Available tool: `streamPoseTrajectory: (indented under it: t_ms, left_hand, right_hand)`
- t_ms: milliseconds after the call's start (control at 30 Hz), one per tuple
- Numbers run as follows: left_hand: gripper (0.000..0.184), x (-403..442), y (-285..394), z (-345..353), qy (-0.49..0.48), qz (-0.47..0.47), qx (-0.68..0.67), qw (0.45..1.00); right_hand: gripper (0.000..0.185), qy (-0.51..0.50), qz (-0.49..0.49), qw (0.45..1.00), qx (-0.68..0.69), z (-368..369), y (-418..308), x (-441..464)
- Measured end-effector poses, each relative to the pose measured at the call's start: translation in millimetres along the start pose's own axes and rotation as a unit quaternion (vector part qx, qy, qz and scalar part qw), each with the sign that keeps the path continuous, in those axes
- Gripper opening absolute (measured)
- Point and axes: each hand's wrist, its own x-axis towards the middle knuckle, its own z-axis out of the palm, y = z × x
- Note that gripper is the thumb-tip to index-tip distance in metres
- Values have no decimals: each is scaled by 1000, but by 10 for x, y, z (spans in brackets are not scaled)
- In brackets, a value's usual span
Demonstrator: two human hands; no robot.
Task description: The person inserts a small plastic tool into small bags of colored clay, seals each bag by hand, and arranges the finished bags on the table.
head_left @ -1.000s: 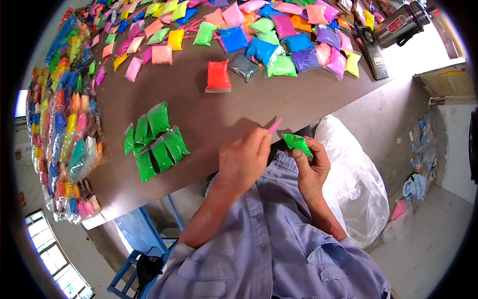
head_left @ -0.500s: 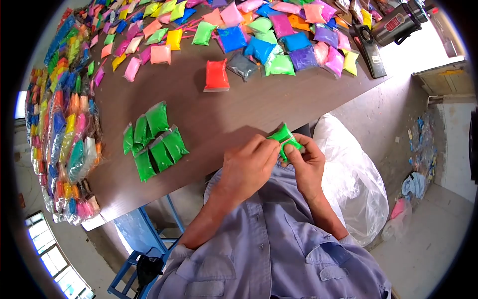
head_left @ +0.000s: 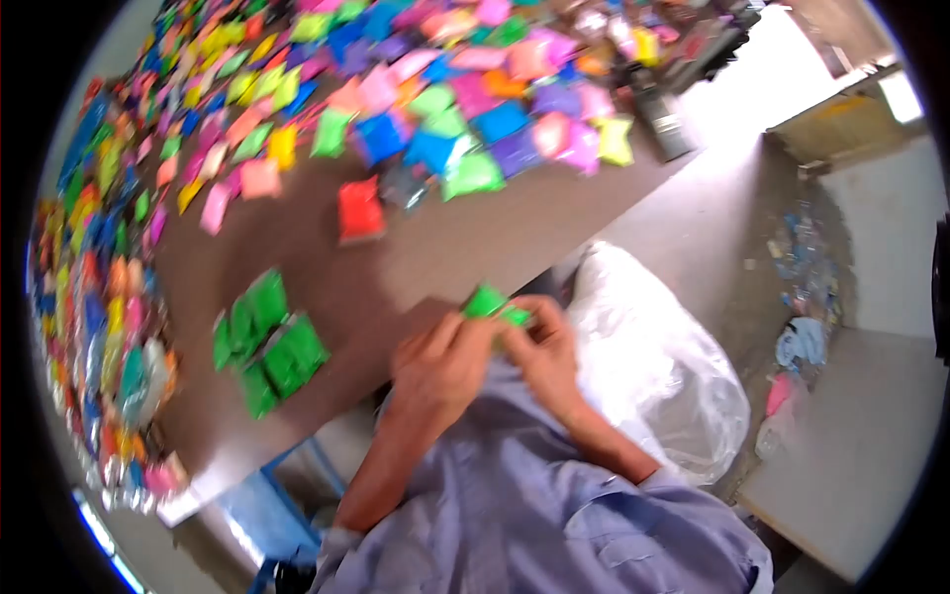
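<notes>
A small green packet (head_left: 487, 301) is pinched between both hands, close to the front of my shirt at the table's near edge. My left hand (head_left: 440, 364) has its fingers closed on the packet's left and lower side. Holding the other side is my right hand (head_left: 545, 351), thumb and fingers pressed together. Part of the packet is hidden behind the fingers, and the view is blurred. To the left, a group of green packets (head_left: 287, 354) lies in two rows on the table. A red packet (head_left: 361, 210) lies farther back.
Many coloured packets (head_left: 381, 137) cover the far side of the brown table (head_left: 426, 252). Stacked bags of coloured packets (head_left: 114, 307) line the left edge. A dark metal bottle (head_left: 708, 45) stands at the back right. A large clear plastic bag (head_left: 648, 366) sits right of me.
The camera view has swung, so the table and hands sit farther left and lower, with more blur. Both hands still hold the green packet; the right hand's fingers have shifted on it.
</notes>
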Motion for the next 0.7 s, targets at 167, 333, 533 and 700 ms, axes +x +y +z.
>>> streamPoseTrajectory:
  t_ms: [167, 333, 533, 700]
  left_hand:
    - [13, 137, -134, 38, 55, -27, 26, 998]
    - [10, 192, -149, -121, 54, -29, 10, 998]
    - [9, 113, 65, -48, 56, -24, -44, 997]
    - [8, 142, -91, -8, 58, -40, -55, 996]
  right_hand:
    - [22, -33, 59, 998, -20, -26, -186, -2]
    - [22, -38, 37, 997, 54, 26, -122, 40]
    - [26, -16, -13, 999, -49, 52, -173, 18]
    - [28, 1, 35, 999, -15, 60, -311, -2]
